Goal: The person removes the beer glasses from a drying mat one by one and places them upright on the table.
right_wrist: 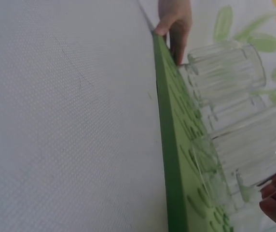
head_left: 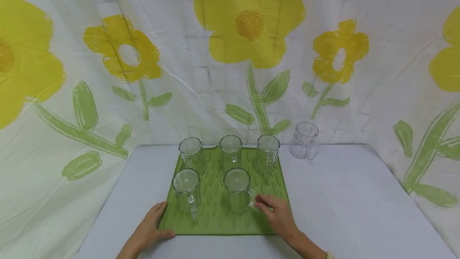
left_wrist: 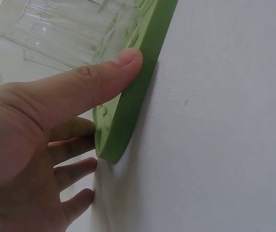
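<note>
My right hand (head_left: pixel 278 213) pinches the handle of a clear glass mug (head_left: pixel 237 195), which stands bottom-up at the front middle of a green drying mat (head_left: pixel 212 225). In the right wrist view only the fingertips (right_wrist: pixel 275 200) show, at the right edge beside that handle. At the mat's front left corner rests my left hand (head_left: pixel 149 227). Its thumb (left_wrist: pixel 94 79) lies along the front edge, and its other fingers reach along the left side. Just beyond it, a second glass mug (head_left: pixel 187 195) stands bottom-up, its handle toward the front.
Along the back of the mat stand three glass mugs: left (head_left: pixel 192 157), middle (head_left: pixel 230 155) and right (head_left: pixel 267 155). Another glass mug (head_left: pixel 304 141) sits on the white table (head_left: pixel 345 199), right of the mat. Behind hangs a curtain (head_left: pixel 179 103) with yellow flowers.
</note>
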`<state>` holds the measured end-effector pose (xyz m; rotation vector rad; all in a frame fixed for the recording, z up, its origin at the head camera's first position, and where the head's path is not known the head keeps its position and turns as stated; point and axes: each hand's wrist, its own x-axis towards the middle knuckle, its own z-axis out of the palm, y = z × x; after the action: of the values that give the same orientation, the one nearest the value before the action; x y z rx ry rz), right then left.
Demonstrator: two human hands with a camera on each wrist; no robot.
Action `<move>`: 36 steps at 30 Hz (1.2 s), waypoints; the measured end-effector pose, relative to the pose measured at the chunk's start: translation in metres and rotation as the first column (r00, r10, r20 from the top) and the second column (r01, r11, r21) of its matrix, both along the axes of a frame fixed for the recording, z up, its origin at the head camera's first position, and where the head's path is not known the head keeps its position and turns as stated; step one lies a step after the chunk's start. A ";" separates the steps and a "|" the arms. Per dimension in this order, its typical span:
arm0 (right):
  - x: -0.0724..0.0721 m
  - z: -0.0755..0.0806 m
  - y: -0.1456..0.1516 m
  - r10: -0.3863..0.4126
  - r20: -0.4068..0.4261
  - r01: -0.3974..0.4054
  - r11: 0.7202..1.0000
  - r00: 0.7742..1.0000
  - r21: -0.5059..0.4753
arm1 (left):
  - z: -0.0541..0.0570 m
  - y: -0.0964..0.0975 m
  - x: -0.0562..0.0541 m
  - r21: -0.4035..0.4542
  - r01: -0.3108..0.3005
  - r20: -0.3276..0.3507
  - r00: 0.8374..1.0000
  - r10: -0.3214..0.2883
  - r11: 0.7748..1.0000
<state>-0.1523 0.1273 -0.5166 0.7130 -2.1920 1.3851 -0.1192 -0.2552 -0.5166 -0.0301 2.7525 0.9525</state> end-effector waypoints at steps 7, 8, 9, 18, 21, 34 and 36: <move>0.000 -0.001 0.001 -0.035 -0.005 0.035 0.999 0.999 -0.001 | 0.000 0.000 0.000 0.008 -0.002 -0.008 1.000 0.002 1.000; 0.000 -0.001 0.001 -0.037 0.000 0.037 0.999 0.999 -0.006 | 0.000 0.000 0.001 0.013 -0.003 -0.010 1.000 0.003 1.000; 0.000 -0.001 0.001 -0.038 0.005 0.038 0.999 0.999 -0.010 | 0.000 0.000 0.001 0.014 -0.002 -0.011 1.000 0.002 1.000; 0.001 0.000 -0.001 -0.062 0.060 0.065 0.997 0.996 -0.048 | 0.001 0.001 0.000 0.009 -0.001 -0.010 1.000 0.002 1.000; 0.001 0.001 -0.002 -0.073 0.018 0.074 0.996 0.997 -0.050 | -0.001 0.000 -0.001 0.011 0.004 -0.010 1.000 -0.003 1.000; 0.000 0.003 -0.002 -0.100 -0.071 0.095 0.993 0.992 -0.077 | -0.002 0.000 0.002 0.007 0.008 -0.024 1.000 -0.008 1.000; -0.001 0.004 -0.002 -0.100 -0.055 0.096 0.992 0.993 -0.083 | -0.002 0.000 0.001 0.006 0.009 -0.024 1.000 -0.009 1.000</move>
<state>-0.1529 0.1253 -0.5127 0.6013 -2.0843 1.3769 -0.1177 -0.2556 -0.5187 -0.0059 2.7690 0.9647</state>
